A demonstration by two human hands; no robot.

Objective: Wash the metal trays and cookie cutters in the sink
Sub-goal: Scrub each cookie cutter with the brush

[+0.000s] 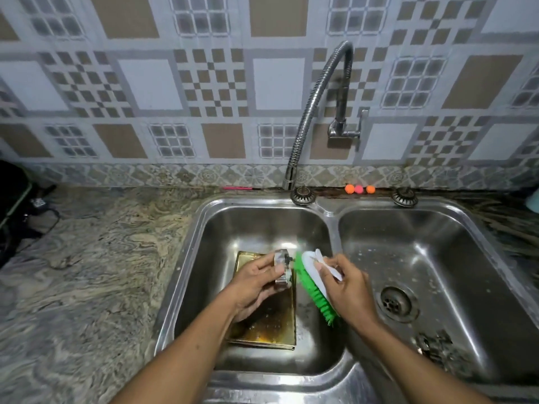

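Note:
Over the left basin of a steel double sink [189,258], my left hand [253,284] grips a small shiny metal cookie cutter [283,268]. My right hand [347,290] holds a scrubbing brush [313,282] with a white back and green bristles; the bristles face the cutter and reach it at their upper end. Below my hands a brass-coloured metal tray [271,328] with brown stains lies flat on the left basin's floor. Several more metal cutters [437,348] lie in a heap at the front of the right basin.
A flexible chrome tap [315,112] arcs from the tiled wall, its spout above the sink's back rim; no water shows. The right basin has a drain [395,303]. Marbled stone counter [87,272] spreads left, with dark items [17,211] at its far edge. Small orange and pink balls [359,189] sit behind the sink.

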